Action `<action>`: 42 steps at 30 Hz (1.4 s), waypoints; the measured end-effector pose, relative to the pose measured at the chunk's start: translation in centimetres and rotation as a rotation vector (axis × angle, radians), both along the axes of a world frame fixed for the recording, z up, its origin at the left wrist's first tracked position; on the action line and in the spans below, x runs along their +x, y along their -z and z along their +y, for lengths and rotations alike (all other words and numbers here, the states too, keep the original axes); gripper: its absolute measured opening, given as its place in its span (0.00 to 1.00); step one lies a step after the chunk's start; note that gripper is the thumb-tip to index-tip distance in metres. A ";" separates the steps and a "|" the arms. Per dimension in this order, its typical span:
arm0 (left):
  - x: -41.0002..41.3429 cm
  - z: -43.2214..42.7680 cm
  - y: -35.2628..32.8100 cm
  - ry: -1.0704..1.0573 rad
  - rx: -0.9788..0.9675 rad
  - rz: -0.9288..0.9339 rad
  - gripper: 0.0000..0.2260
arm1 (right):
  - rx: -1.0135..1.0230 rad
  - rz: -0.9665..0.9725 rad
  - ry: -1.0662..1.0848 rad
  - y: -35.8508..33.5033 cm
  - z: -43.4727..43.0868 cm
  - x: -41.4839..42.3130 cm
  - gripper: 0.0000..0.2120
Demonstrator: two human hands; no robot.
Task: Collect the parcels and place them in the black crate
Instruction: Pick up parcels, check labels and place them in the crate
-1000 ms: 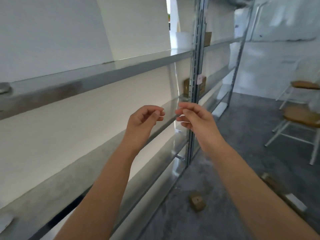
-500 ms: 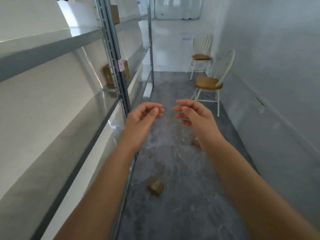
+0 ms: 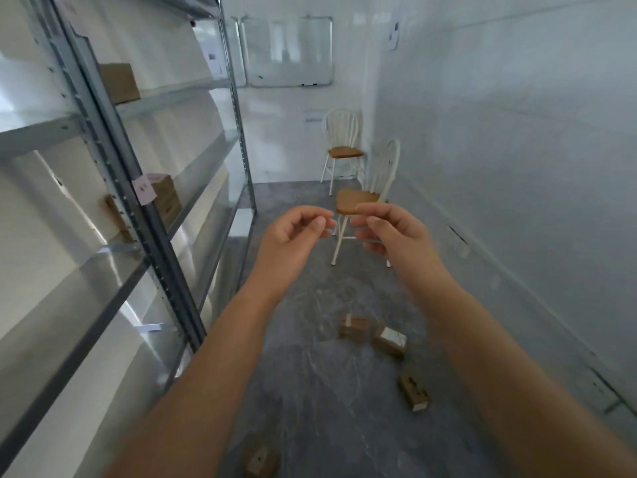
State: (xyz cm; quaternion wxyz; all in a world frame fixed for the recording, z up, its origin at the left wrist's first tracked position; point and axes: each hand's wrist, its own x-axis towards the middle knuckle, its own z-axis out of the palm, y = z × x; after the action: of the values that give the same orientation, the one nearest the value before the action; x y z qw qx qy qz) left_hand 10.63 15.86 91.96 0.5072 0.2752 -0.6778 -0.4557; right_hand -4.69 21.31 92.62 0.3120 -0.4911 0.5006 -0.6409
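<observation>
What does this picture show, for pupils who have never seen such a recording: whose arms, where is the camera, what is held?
There is no machine: a person wears one camera on the head, looking forward and down at their own bare arms. The left hand and right hand are raised, fingers loosely curled, holding nothing. Small brown cardboard parcels lie on the grey floor: far parcel beside white-topped parcel, nearer parcel, nearest parcel at the bottom edge. The grey metal shelving rack on the left carries brown cardboard boxes. The black crate is not in view.
</observation>
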 end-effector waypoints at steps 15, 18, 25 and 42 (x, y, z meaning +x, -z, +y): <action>0.9 -14.3 6.3 -0.180 0.167 -0.057 0.07 | 0.229 -0.083 -0.068 7.0 -15.2 -1.2 0.09; 3.4 -17.7 8.7 -0.228 0.219 -0.089 0.06 | 0.277 -0.064 -0.119 9.3 -19.1 1.0 0.10; 9.4 -23.7 17.8 -0.369 0.425 -0.154 0.07 | 0.386 -0.024 -0.233 18.8 -28.0 4.8 0.09; 16.6 -23.4 76.7 -0.683 1.092 -0.199 0.07 | 0.805 0.140 -0.587 77.0 -34.7 11.6 0.09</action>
State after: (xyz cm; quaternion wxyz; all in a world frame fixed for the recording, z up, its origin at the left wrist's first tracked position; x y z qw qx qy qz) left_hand 27.20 -7.54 15.29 0.3455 0.7341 -0.2671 -0.5200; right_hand 6.94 -13.36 15.59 0.6095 -0.4938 0.5686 -0.2478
